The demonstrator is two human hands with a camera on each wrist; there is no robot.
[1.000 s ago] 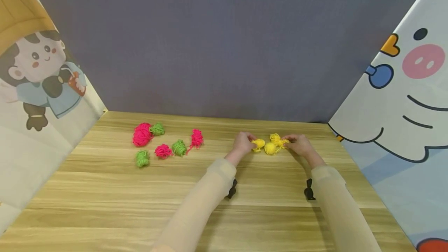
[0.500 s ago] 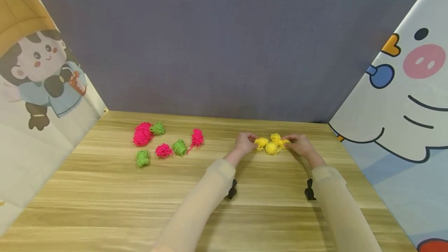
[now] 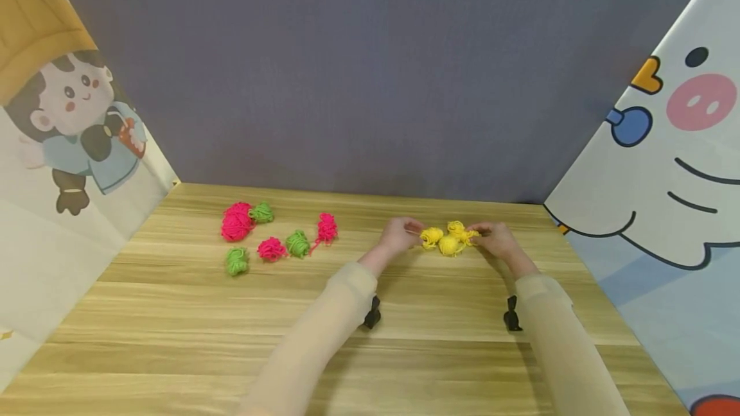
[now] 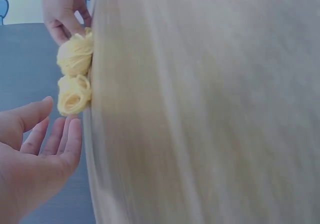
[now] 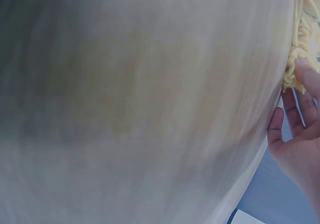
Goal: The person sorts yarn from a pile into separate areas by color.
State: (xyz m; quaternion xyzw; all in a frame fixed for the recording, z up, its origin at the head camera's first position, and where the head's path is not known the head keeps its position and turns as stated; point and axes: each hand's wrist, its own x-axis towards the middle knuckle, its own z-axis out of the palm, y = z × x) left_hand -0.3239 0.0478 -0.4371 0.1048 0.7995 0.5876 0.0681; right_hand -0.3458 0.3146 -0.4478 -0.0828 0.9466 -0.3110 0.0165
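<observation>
Several small yellow yarn balls lie bunched together on the right half of the table, among them a left one (image 3: 431,237), a front one (image 3: 448,246) and a back one (image 3: 456,228). My left hand (image 3: 400,235) is just left of the bunch. In the left wrist view its fingers (image 4: 74,139) are spread and relaxed, with a gap between thumb and yarn. On the other side, my right hand (image 3: 496,239) pinches the rightmost yellow yarn ball (image 3: 471,236). The right wrist view shows the thumb (image 5: 307,74) pressed on its loose strands (image 5: 299,59).
To the left lie a large pink yarn ball (image 3: 237,222), smaller pink ones (image 3: 271,249) (image 3: 327,228) and green ones (image 3: 262,212) (image 3: 297,244) (image 3: 236,261). A grey panel (image 3: 358,82) rises behind the wooden table (image 3: 231,339). Cartoon-printed panels flank it.
My left hand pushed the left yellow yarn ball rightward against the others, then let go and drew back slightly left. The right hand stays at its yarn ball.
</observation>
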